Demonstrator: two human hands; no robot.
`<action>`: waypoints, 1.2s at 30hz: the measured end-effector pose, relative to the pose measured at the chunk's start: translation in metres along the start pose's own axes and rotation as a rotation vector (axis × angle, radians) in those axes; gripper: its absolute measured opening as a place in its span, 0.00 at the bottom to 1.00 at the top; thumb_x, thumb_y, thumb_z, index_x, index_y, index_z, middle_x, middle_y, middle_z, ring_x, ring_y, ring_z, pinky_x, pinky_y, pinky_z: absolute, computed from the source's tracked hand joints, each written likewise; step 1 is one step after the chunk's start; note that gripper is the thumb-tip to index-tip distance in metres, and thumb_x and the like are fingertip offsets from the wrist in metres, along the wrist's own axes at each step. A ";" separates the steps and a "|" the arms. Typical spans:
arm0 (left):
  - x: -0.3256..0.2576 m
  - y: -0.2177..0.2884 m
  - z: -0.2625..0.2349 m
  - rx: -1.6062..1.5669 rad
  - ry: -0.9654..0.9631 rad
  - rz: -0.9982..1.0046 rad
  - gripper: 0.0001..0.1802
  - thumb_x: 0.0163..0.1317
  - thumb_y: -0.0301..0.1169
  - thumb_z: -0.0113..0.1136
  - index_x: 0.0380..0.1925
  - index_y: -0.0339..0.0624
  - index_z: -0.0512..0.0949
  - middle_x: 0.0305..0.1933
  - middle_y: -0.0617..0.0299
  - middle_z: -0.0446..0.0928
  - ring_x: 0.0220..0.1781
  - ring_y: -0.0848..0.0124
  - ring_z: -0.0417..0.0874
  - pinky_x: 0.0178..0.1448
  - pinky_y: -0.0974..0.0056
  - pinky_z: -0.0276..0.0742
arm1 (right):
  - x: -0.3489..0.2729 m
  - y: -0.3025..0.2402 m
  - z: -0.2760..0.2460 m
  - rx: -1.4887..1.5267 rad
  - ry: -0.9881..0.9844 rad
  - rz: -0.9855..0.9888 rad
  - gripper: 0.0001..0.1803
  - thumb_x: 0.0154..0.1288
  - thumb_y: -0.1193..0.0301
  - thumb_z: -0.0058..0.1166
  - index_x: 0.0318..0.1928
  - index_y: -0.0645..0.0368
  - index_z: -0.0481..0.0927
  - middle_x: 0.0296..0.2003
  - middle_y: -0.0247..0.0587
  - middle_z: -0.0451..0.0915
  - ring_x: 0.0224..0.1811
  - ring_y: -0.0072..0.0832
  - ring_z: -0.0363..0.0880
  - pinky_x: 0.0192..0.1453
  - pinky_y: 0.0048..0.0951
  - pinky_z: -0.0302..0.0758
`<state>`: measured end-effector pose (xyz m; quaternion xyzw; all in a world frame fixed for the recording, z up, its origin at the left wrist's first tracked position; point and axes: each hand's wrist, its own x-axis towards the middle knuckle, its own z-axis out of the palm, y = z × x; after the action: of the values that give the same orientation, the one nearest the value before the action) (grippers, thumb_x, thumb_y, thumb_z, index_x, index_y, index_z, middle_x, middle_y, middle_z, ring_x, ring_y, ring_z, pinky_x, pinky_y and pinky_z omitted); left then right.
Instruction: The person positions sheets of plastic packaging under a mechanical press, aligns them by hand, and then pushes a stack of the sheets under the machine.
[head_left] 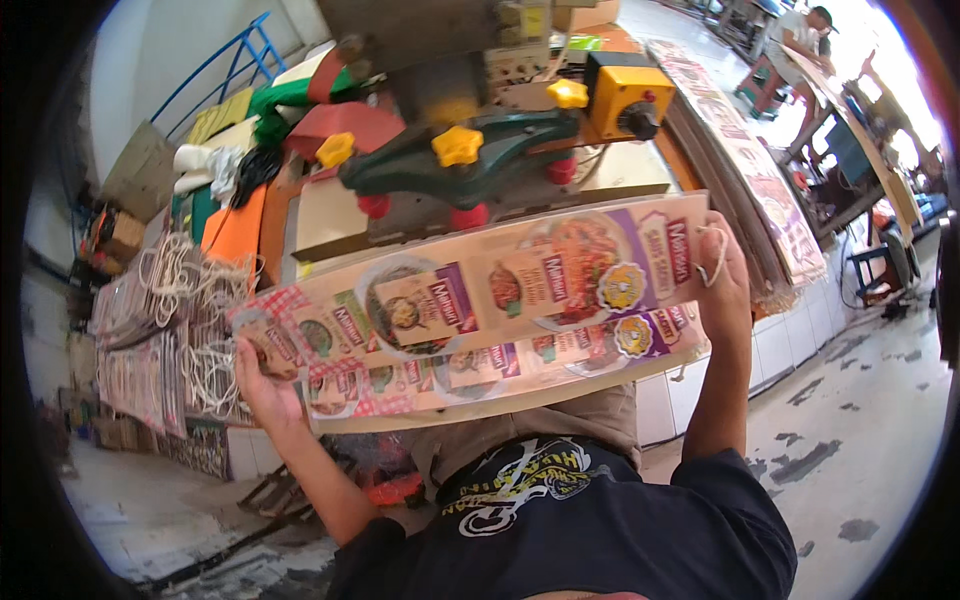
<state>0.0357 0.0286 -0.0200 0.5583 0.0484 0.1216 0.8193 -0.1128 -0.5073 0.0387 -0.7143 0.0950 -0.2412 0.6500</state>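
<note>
I hold a thick stack of printed cardboard sheets flat in front of my chest; they show food pictures in red, purple and tan. My left hand grips the stack's left end from below. My right hand clamps the right end, with a loop of white string over its fingers. Just beyond the stack stands a machine with a green arm, yellow star knobs, red knobs and a yellow control box.
Piles of printed sheets tied with white string lie at my left. More printed sheets are stacked along the bench at the right. Another person sits at a table far right. The grey floor is stained.
</note>
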 end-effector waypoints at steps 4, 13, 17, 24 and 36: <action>-0.006 0.000 0.017 -0.047 -0.058 -0.021 0.22 0.74 0.42 0.55 0.58 0.36 0.73 0.56 0.58 0.78 0.55 0.68 0.81 0.60 0.60 0.76 | -0.001 0.014 0.008 0.100 0.175 -0.006 0.23 0.80 0.54 0.44 0.53 0.64 0.76 0.43 0.34 0.81 0.45 0.17 0.79 0.49 0.22 0.76; -0.021 -0.003 0.032 -0.265 -0.091 -0.150 0.19 0.74 0.41 0.54 0.57 0.41 0.74 0.50 0.59 0.81 0.51 0.67 0.84 0.55 0.61 0.81 | 0.006 0.033 0.002 0.074 0.293 0.080 0.21 0.79 0.55 0.46 0.49 0.63 0.79 0.39 0.33 0.81 0.41 0.16 0.79 0.45 0.22 0.77; -0.021 -0.012 0.027 -0.428 -0.285 -0.239 0.21 0.75 0.40 0.51 0.60 0.39 0.72 0.56 0.54 0.80 0.57 0.64 0.82 0.62 0.56 0.78 | 0.006 0.044 -0.003 0.157 0.298 0.106 0.22 0.79 0.54 0.46 0.51 0.63 0.78 0.45 0.36 0.80 0.46 0.19 0.79 0.48 0.24 0.78; -0.030 -0.011 0.048 -0.428 -0.201 -0.214 0.15 0.74 0.39 0.54 0.48 0.37 0.77 0.43 0.58 0.83 0.42 0.69 0.86 0.47 0.62 0.84 | 0.012 0.058 -0.026 0.361 0.134 0.194 0.24 0.77 0.51 0.48 0.53 0.59 0.77 0.45 0.35 0.81 0.45 0.22 0.81 0.50 0.28 0.79; -0.020 0.018 0.044 0.077 -0.219 -0.002 0.18 0.75 0.40 0.54 0.50 0.34 0.76 0.45 0.62 0.82 0.46 0.75 0.83 0.54 0.66 0.78 | 0.006 0.036 -0.021 -0.010 0.342 0.005 0.21 0.80 0.55 0.44 0.45 0.62 0.77 0.36 0.33 0.80 0.35 0.16 0.79 0.37 0.21 0.76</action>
<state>0.0230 -0.0097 0.0118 0.5992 -0.0360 0.0570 0.7978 -0.1112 -0.5338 0.0063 -0.6659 0.2073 -0.3571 0.6213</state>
